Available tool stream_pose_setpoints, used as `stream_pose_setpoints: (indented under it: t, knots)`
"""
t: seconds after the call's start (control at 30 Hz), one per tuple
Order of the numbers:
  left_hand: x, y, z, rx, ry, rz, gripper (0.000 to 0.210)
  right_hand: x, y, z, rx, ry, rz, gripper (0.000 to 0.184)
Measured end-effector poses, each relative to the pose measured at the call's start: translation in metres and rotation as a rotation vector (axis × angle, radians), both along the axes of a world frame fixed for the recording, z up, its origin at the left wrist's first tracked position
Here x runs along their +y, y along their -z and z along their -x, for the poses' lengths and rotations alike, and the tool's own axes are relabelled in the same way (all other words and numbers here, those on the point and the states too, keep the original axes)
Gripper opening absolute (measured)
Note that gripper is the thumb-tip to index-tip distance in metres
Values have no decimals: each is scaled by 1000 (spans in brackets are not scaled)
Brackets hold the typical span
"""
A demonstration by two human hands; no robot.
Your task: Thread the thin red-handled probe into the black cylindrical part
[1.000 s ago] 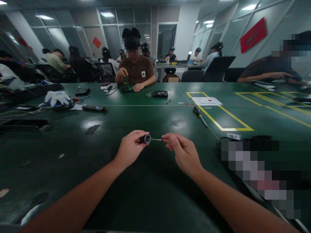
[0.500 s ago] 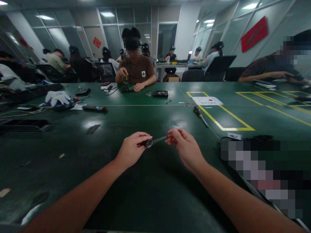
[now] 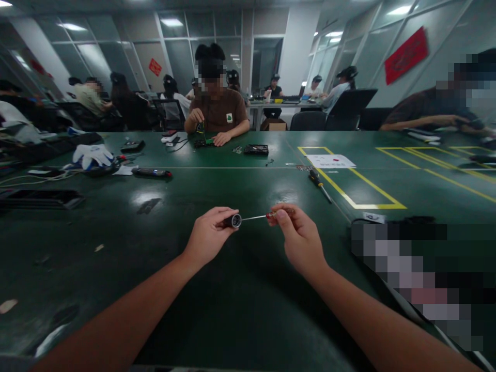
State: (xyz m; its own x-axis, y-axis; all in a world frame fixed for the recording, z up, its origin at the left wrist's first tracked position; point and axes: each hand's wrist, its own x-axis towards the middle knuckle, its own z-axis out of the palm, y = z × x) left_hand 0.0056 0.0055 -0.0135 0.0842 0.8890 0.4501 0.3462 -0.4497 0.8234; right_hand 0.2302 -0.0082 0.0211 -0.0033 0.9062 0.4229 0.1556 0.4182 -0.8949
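Observation:
Above the green table, my left hand [image 3: 209, 233] is closed round a short black cylinder [image 3: 234, 221], whose round silver-rimmed end faces right and toward me. My right hand [image 3: 300, 232] pinches the red, partly clear handle of a small screwdriver [image 3: 253, 217]. Its thin metal shaft points left, and the tip meets or lies just by the cylinder's rim; whether it goes inside I cannot tell. Fingers hide much of the handle and the cylinder's far end.
A black-and-yellow screwdriver [image 3: 320, 185] lies beyond my right hand, near a white paper [image 3: 329, 161] and yellow tape [image 3: 372, 205]. White gloves [image 3: 92, 156] and a dark pen-like tool [image 3: 152, 173] lie at left. Across the table [image 3: 232, 310], a person works on a green board [image 3: 209, 141].
My right hand has turned slightly, so the screwdriver's red handle and shaft now show clearly. My left hand has risen a little, with the cylinder's end tilted more to the right.

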Motion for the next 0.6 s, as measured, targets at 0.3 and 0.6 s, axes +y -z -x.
stream_pose_setpoints:
  t: [0.3, 0.6]
  knots:
    - [-1, -1, -1, 14, -22, -6, 38, -6, 2, 1, -69, -37, -32, 23]
    - [-1, 0, -2, -27, -10, -3, 38, -6, 2, 2, -75, -35, -17, 24]
